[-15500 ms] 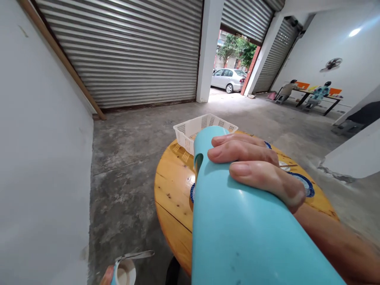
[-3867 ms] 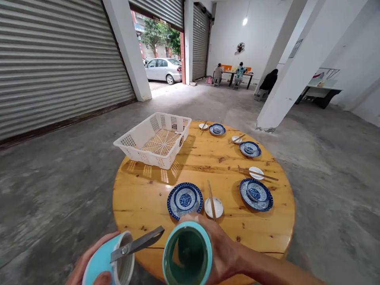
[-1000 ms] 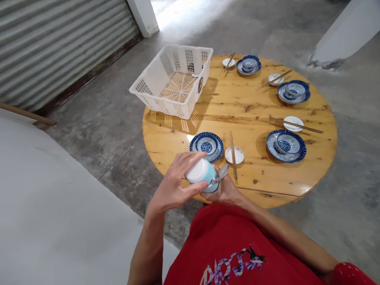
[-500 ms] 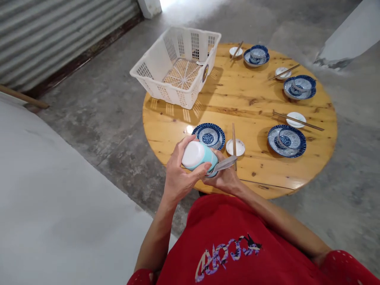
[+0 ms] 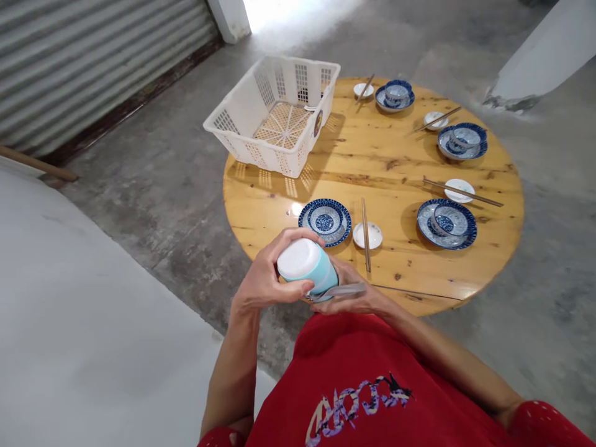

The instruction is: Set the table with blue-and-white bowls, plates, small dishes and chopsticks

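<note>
My left hand [image 5: 261, 276] is wrapped around the white end of a light-blue bottle [image 5: 321, 273], its thumb along the near side. My right hand [image 5: 367, 299] grips the bottle's other end, mostly hidden behind it. From the bottle a grey strap [image 5: 347, 290] sticks out to the right. The bottle lies tilted in front of my red shirt, over the table's near edge. Just beyond it sits a blue-patterned plate with a bowl [image 5: 325, 220] on it. Beside that is a small white dish [image 5: 374, 236] with chopsticks [image 5: 365, 233] across it.
On the round wooden table [image 5: 367, 161] stands a white plastic basket [image 5: 291, 162] at the far left. Similar settings line the right side, including a near bowl [image 5: 449, 220], a middle bowl [image 5: 464, 138] and a far bowl [image 5: 395, 95]. A white wall [image 5: 93, 310] is to my left.
Both hands have moved the bottle slightly left and closer to my body, uncovering more of the near plate. The strap now lies flatter. The camera view has shifted a little.
</note>
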Demonstrator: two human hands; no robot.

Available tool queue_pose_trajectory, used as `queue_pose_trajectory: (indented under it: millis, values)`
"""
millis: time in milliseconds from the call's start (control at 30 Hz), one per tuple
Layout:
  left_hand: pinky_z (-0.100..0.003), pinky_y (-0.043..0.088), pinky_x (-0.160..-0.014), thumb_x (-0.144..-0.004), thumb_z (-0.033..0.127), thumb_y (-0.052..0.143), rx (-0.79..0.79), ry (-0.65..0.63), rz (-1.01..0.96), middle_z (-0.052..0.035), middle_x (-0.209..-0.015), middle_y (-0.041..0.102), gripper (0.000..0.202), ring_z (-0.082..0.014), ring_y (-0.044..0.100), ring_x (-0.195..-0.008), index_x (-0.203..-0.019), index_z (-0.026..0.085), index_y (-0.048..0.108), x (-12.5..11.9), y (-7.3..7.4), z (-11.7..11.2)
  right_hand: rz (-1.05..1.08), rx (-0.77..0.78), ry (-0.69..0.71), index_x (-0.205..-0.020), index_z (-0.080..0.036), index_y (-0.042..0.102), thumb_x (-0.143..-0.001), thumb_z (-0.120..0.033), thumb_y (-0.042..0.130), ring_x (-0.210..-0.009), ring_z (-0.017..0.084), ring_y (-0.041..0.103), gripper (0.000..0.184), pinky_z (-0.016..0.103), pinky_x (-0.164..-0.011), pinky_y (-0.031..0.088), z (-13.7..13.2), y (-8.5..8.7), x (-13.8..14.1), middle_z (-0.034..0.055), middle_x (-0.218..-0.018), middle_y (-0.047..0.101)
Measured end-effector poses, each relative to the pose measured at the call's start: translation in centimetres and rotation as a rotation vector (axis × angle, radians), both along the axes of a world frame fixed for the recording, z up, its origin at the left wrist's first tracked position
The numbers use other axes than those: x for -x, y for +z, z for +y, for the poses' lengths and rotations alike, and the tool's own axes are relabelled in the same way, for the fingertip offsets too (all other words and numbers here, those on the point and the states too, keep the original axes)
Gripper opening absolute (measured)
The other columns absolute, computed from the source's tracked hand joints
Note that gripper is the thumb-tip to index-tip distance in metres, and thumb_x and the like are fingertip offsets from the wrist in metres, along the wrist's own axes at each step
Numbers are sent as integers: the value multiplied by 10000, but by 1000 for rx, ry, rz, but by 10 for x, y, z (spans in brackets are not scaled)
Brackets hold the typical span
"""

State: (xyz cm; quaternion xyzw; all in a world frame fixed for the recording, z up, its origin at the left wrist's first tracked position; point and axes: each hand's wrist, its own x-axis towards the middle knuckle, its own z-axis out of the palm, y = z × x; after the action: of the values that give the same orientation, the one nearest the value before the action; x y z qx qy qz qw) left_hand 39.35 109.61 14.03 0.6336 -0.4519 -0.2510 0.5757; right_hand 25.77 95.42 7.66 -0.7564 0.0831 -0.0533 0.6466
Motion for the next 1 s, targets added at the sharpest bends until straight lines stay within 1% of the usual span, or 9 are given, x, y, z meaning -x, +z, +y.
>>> queue_pose_trajectory:
  millis: [100,200,300,367,433,500,633,800,1000]
  values:
    - [-407,490,-983,-619,602,837,76,14,230,-135,-1326,601,903,-330,585,-1200,-1380,236,518,4,-21,1,14,-39,65,-1216,-216,590,-594,-374,841,-940,246,654,689,377,-812,569,-5,0,0,44,-1111,684]
    - [-443,415,-1099,-475,800,782,150,130,411,-161,-1467,491,1194,-382,441,-1370,-1468,236,431,20,-56,3,51,-16,-72,-1198,-204,583,-588,-355,828,-954,267,660,675,401,-807,567,-5,-3,-2,66,-1098,686]
    - [-438,360,-1149,-445,754,830,101,239,485,-162,-1474,487,1196,-373,426,-1383,-1448,220,456,45,-87,6,44,84,-205,-1179,-201,555,-608,-361,798,-890,257,666,640,390,-750,565,-2,-14,-4,72,-1035,690]
    - [-426,392,-1120,-475,707,852,101,354,532,-162,-1412,544,1133,-355,484,-1331,-1420,205,478,60,-97,5,-25,229,-222,-1172,-189,542,-620,-380,779,-906,274,659,630,405,-766,555,0,-25,-6,98,-1046,679]
    - [-404,451,-1054,-537,658,848,115,509,552,-155,-1332,598,1035,-330,544,-1261,-1391,195,490,69,-97,4,-80,376,-195,-1162,-176,541,-637,-393,750,-928,298,651,606,426,-787,541,3,-38,-7,124,-1044,669]
    - [-373,491,-986,-606,559,840,93,643,521,-138,-1262,634,909,-296,588,-1184,-1367,196,498,73,-89,2,-100,457,-166,-1162,-171,539,-652,-390,714,-923,308,646,583,435,-790,533,7,-49,-7,136,-1033,665]
    - [-322,517,-884,-660,351,793,-58,774,393,-83,-1118,673,710,-225,635,-996,-1302,193,536,70,-70,4,-70,385,-123,-1168,-167,524,-645,-379,696,-889,279,641,590,397,-760,533,19,-55,-6,114,-1031,661]
    - [-323,505,-902,-655,327,764,-128,743,291,-69,-1126,673,628,-223,632,-998,-1237,192,570,60,-62,17,50,231,-22,-1118,-179,557,-608,-378,737,-787,221,630,576,335,-708,512,26,-43,-8,38,-955,663]
    - [-359,556,-831,-531,403,838,-85,610,489,-69,-1050,711,621,-256,663,-942,-1079,209,621,58,-81,26,12,144,17,-1182,-180,563,-629,-406,743,-870,235,649,623,329,-747,521,24,-46,-16,61,-1036,690]
